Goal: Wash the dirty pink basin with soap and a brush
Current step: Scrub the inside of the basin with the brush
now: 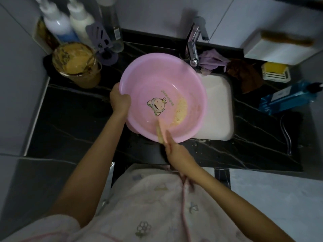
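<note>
A round pink basin (157, 79) with a cartoon print on its bottom sits tilted over the white sink (218, 102). Yellowish suds or grime (181, 110) lie low on its right inner side. My left hand (119, 100) grips the basin's left rim, thumb inside. My right hand (176, 151) holds a slim pale brush (160, 131) at the basin's near rim, its head reaching inside toward the bottom. The brush is blurred.
A chrome tap (193, 46) stands behind the sink with a purple cloth (209, 60) beside it. A dirty tub of brownish paste (76, 63) and bottles (57, 23) stand back left. A yellow soap in a dish (275, 72) and a blue bottle (288, 96) lie right on the black counter (70, 119).
</note>
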A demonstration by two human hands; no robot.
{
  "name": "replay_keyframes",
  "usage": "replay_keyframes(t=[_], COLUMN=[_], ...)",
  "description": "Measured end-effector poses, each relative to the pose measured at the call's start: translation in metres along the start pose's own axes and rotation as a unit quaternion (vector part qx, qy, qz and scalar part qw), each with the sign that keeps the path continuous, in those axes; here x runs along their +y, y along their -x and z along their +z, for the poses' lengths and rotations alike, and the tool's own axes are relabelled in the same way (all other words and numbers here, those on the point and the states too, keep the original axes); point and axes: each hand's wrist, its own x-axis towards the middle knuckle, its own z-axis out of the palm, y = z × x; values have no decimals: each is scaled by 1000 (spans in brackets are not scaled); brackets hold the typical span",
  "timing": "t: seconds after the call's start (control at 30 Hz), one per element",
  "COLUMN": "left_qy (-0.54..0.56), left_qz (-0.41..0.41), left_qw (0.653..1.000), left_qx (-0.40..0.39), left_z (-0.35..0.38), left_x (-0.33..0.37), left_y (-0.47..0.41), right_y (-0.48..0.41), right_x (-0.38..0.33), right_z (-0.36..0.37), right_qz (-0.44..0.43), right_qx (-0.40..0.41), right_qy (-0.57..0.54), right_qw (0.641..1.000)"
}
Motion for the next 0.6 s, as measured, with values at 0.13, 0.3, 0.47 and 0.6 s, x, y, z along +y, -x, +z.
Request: replay_keyframes(t=[0.13, 0.3, 0.47, 0.6], left_qy=[5, 4, 8, -12], left_qz=[-6, -7, 7, 5], left_qw=[1000, 1000, 1000, 1000], left_qx=[12, 12, 6, 13], left_z=[2, 1, 2, 2], left_x=[0, 1, 4, 7], left_y=[1, 2, 5, 7], right_y=[-11, -10, -13, -31], right_x=[-42, -18, 78, 98], right_z=[13, -8, -97, -121], right_qz=[-13, 0, 117, 70], right_qx=[-2, -30, -25, 83], right_qy=[-39, -22, -220, -103], right_qw=[999, 999, 968, 989])
